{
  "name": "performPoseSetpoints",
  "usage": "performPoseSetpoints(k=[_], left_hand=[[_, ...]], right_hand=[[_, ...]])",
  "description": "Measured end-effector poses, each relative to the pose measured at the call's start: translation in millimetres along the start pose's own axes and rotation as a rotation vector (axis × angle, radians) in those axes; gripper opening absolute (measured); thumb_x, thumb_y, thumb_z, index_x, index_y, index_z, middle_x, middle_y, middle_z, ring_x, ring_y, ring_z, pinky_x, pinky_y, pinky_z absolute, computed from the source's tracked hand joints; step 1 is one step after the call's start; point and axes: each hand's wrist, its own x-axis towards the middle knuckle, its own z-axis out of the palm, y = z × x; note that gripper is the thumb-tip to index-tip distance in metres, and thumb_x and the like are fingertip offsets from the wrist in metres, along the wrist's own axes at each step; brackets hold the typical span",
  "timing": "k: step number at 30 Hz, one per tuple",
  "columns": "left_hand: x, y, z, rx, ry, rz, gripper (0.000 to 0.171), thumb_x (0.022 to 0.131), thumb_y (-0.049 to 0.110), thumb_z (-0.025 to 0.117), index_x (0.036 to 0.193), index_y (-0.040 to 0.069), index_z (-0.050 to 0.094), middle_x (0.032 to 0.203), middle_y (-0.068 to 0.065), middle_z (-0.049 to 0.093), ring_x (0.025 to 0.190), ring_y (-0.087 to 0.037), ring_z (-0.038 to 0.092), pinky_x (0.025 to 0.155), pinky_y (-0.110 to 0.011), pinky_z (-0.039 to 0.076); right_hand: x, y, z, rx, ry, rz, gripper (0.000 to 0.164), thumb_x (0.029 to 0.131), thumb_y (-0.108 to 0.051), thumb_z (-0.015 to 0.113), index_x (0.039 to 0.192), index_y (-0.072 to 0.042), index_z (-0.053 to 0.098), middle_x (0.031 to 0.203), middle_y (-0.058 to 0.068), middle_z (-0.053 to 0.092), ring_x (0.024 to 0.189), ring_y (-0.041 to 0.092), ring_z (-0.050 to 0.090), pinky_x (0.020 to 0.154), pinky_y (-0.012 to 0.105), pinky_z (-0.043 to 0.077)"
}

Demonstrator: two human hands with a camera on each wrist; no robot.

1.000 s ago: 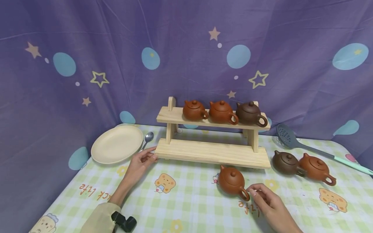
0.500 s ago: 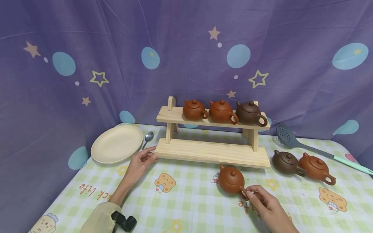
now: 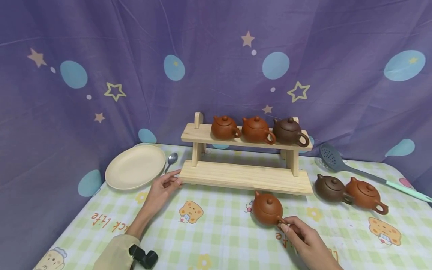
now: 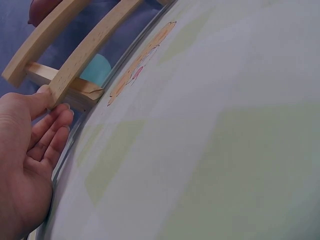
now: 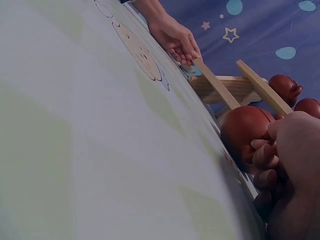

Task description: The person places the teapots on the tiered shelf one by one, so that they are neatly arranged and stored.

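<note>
A reddish-brown clay teapot (image 3: 267, 210) stands on the checked tablecloth in front of a two-tier wooden shelf (image 3: 243, 175). My right hand (image 3: 305, 240) pinches its handle between thumb and fingers; the right wrist view shows those fingers (image 5: 265, 155) curled at the handle beside the teapot's round body (image 5: 242, 130). At the shelf's lower left end, my left hand (image 3: 163, 190) grips the board's edge. Seen from the left wrist, the thumb (image 4: 37, 102) lies against one side of the board (image 4: 85, 55), with the other fingers curled on the opposite side.
On the upper tier sit two reddish teapots (image 3: 224, 128) and a dark brown one (image 3: 287, 131). Right of the shelf are another dark teapot (image 3: 330, 188), a reddish teapot (image 3: 363, 193) and a slotted skimmer (image 3: 357, 171). A cream plate (image 3: 135, 167) and a spoon (image 3: 172, 159) lie left.
My right hand has moved a little left, from beside the teapot's handle to a pinch on it. The teapot and my left hand stay where they were.
</note>
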Motion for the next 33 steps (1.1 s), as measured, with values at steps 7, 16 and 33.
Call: performPoseSetpoints(k=[7, 16, 33], left_hand=[[0.4, -1.8, -0.4, -0.001, 0.000, 0.008, 0.041, 0.103, 0.013, 0.067, 0.140, -0.003, 0.060, 0.100, -0.019, 0.072, 0.089, -0.025, 0.072, 0.081, -0.022, 0.054], [0.4, -2.1, -0.7, -0.008, -0.003, 0.012, 0.041, 0.103, 0.014, 0.067, 0.140, -0.003, 0.060, 0.101, -0.020, 0.072, 0.090, -0.025, 0.072, 0.081, -0.022, 0.054], [-0.3, -0.1, -0.1, -0.010, 0.000, -0.010, 0.042, 0.103, 0.015, 0.067, 0.141, -0.002, 0.060, 0.101, -0.019, 0.072, 0.091, -0.027, 0.072, 0.081, -0.023, 0.053]], right_hand=[[1.3, -0.5, 0.9, 0.007, -0.019, -0.001, 0.023, 0.108, -0.021, 0.058, 0.116, -0.001, 0.068, 0.083, 0.002, 0.062, 0.070, 0.010, 0.053, 0.060, 0.028, 0.044], [1.7, 0.5, 3.0, 0.012, -0.012, -0.047, 0.018, 0.108, -0.017, 0.058, 0.107, -0.002, 0.068, 0.080, -0.001, 0.061, 0.070, 0.011, 0.054, 0.063, 0.027, 0.044], [2.8, -1.7, 2.6, 0.003, -0.013, -0.025, 0.019, 0.108, -0.019, 0.057, 0.103, -0.004, 0.067, 0.074, 0.001, 0.058, 0.063, 0.013, 0.051, 0.058, 0.028, 0.043]])
